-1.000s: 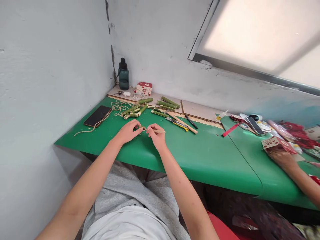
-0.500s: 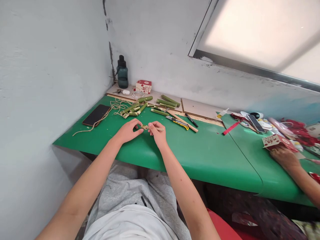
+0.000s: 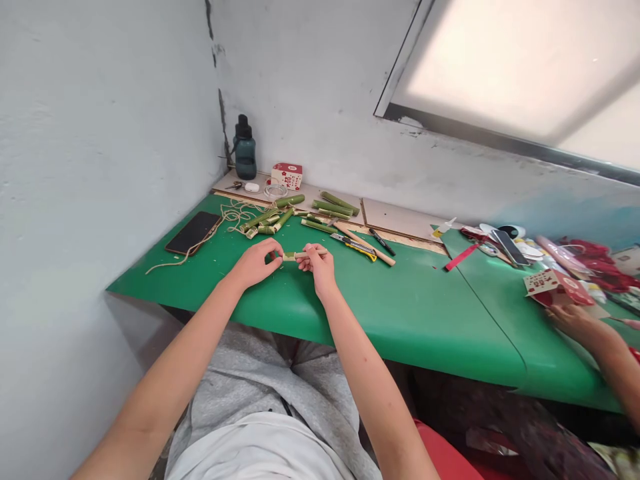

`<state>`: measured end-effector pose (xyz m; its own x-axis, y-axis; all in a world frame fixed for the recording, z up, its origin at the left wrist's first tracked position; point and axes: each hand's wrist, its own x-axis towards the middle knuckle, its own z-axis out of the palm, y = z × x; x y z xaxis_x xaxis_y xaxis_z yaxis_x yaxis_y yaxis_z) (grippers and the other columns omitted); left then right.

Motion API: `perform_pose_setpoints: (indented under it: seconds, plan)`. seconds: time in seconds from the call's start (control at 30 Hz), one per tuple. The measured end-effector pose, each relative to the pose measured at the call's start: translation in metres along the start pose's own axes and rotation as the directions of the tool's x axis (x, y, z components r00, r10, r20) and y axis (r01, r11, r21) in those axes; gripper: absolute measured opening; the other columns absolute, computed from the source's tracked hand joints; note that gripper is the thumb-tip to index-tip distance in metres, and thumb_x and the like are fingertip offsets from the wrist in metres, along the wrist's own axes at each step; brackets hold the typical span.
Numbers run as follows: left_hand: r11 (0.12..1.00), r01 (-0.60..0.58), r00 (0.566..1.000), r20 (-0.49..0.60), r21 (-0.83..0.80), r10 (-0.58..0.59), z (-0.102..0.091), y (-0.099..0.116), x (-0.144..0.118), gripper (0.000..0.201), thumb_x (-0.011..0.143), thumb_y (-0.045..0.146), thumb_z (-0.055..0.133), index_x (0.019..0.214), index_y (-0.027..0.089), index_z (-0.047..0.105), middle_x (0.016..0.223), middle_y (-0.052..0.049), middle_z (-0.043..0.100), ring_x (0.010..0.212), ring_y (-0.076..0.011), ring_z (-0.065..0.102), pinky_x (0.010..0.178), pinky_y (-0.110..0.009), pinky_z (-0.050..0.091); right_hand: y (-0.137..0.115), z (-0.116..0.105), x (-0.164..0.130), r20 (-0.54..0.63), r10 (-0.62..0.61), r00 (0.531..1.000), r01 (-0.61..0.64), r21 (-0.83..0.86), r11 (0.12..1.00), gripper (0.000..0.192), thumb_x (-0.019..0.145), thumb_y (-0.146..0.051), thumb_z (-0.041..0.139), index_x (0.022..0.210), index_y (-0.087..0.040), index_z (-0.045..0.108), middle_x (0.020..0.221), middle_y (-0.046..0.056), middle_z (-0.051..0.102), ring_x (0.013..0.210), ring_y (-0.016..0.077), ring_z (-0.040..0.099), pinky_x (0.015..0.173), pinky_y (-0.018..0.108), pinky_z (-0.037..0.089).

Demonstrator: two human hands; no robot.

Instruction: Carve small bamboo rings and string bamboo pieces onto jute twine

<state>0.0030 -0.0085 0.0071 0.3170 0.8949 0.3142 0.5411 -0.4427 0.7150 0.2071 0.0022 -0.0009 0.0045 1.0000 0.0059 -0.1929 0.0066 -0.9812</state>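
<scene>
My left hand (image 3: 256,264) is closed at the fingertips on a short piece of green bamboo (image 3: 289,256), near the front of the green-covered table (image 3: 380,300). To its right, my right hand (image 3: 320,270) pinches a thin pale stick (image 3: 301,255), pointed left with its tip against the bamboo piece. Whether the tip is inside the bamboo I cannot tell. Behind my hands lie several cut bamboo pieces (image 3: 266,229), some longer bamboo lengths (image 3: 333,208) and a yellow utility knife (image 3: 354,247).
A phone (image 3: 193,232) and loose twine (image 3: 187,255) lie at left. A water bottle (image 3: 245,150) and small box (image 3: 287,176) stand by the wall. A wooden rod (image 3: 370,246) and black marker (image 3: 382,241) lie right of centre. At far right, another person's hand (image 3: 575,323) touches a patterned box (image 3: 557,288).
My right hand has turned slightly, and the bamboo piece and stick now lie more level. The other person's hand has shifted a little right beside the patterned box.
</scene>
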Motion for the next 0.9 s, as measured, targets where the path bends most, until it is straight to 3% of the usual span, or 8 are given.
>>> perform_pose_setpoints:
  seconds: [0.33, 0.53, 0.63, 0.9]
  plan:
    - [0.999, 0.038, 0.997, -0.067, -0.016, -0.039, 0.0011, -0.005, 0.0011, 0.008, 0.091, 0.028, 0.059, 0.094, 0.023, 0.064, 0.103, -0.003, 0.069, 0.09, -0.0204, 0.067, 0.082, -0.035, 0.05, -0.0077, -0.0019, -0.005, 0.03, 0.003, 1.0, -0.001, -0.046, 0.999, 0.036, 0.071, -0.053, 0.084, 0.082, -0.021, 0.074, 0.076, 0.003, 0.076, 0.059, 0.0121, 0.061, 0.056, 0.026, 0.046]
    - [0.997, 0.081, 0.992, -0.101, 0.013, -0.079, 0.0016, -0.0053, 0.0023, 0.011, 0.093, 0.03, 0.059, 0.101, 0.023, 0.062, 0.099, -0.002, 0.071, 0.082, -0.0194, 0.064, 0.077, -0.034, 0.05, -0.0067, -0.0055, -0.0037, 0.035, -0.005, 0.999, 0.006, -0.041, 0.999, 0.037, 0.06, -0.044, 0.09, 0.085, -0.021, 0.076, 0.071, 0.001, 0.074, 0.06, 0.0137, 0.062, 0.055, 0.027, 0.047]
    - [0.997, 0.078, 0.993, -0.095, 0.022, -0.076, 0.0014, -0.0051, 0.0021, 0.011, 0.094, 0.031, 0.059, 0.102, 0.023, 0.062, 0.102, -0.003, 0.071, 0.083, -0.0192, 0.064, 0.077, -0.034, 0.05, -0.0036, -0.0058, -0.0006, 0.037, -0.008, 0.999, 0.009, -0.026, 1.0, 0.041, 0.056, -0.042, 0.092, 0.086, -0.021, 0.074, 0.08, 0.003, 0.078, 0.059, 0.0132, 0.062, 0.054, 0.027, 0.048]
    - [0.997, 0.075, 0.995, -0.064, 0.007, -0.074, -0.0001, -0.0033, 0.0017, 0.016, 0.096, 0.037, 0.058, 0.098, 0.023, 0.065, 0.102, -0.004, 0.07, 0.085, -0.0206, 0.065, 0.078, -0.036, 0.05, -0.0062, -0.0036, -0.0054, 0.006, -0.003, 1.0, 0.003, -0.041, 0.999, 0.042, 0.064, -0.052, 0.091, 0.084, -0.021, 0.071, 0.072, 0.002, 0.075, 0.057, 0.0139, 0.064, 0.055, 0.028, 0.051]
